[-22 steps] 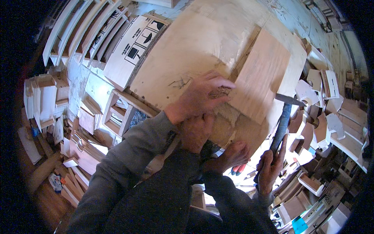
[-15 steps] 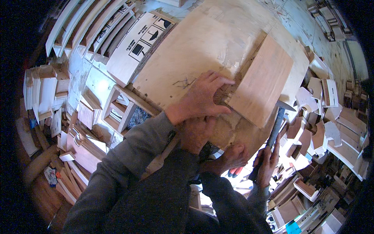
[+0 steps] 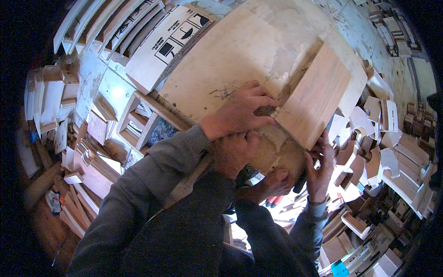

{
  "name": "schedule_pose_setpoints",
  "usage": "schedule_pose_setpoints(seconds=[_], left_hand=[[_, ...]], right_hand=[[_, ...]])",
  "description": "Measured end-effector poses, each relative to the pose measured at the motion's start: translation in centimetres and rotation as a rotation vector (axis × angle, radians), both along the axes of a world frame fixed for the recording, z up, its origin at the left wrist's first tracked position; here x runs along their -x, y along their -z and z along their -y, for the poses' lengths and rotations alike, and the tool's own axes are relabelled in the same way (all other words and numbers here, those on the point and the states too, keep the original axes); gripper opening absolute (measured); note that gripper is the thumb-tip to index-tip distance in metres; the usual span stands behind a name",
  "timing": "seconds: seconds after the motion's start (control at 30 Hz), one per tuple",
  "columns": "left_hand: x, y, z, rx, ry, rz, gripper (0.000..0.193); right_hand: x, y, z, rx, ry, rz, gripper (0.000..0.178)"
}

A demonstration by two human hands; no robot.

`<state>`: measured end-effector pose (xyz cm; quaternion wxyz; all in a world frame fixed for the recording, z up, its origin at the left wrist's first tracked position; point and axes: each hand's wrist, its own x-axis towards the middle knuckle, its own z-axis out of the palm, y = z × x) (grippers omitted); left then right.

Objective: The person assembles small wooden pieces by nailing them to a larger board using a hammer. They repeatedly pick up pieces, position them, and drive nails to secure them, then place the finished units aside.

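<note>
At the board's near edge, left hand [image 3: 237, 113] pins a small nail [image 3: 266, 111] against the reddish wooden board [image 3: 316, 94].
Keep those fingers low and steady; your right hand [image 3: 319, 168] stays clenched round the dark hammer handle [image 3: 301, 182]; strike lightly first.

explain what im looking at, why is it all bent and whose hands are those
There is no machine: a person works bare-handed and wears a wide camera on the head, looking down, which bends straight edges. The single view shows a pale worktable with a reddish wooden board on it and a cardboard box by its edge. The left hand, in a grey sleeve, presses at the board's edge. The right hand grips a dark tool handle; the tool's head is hidden. Two more hands show between them; whose is unclear. Wooden parts lie all around.
</note>
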<state>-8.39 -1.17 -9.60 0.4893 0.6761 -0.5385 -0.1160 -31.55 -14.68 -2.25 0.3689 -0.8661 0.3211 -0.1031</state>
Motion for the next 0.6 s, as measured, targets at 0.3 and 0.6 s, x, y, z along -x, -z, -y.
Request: schedule_pose_setpoints(seconds=[0.3, 0.6], left_hand=[[0.0, 0.2, 0.0, -0.03, 0.057, -0.029, 0.036], [-0.1, -0.5, 0.0, 0.042, 0.03, -0.025, 0.031]], right_hand=[[-0.7, 1.3, -1.0, 0.239, 0.032, -0.083, 0.054], [-0.3, 2.4, -1.0, 0.345, 0.022, -0.012, 0.054]])
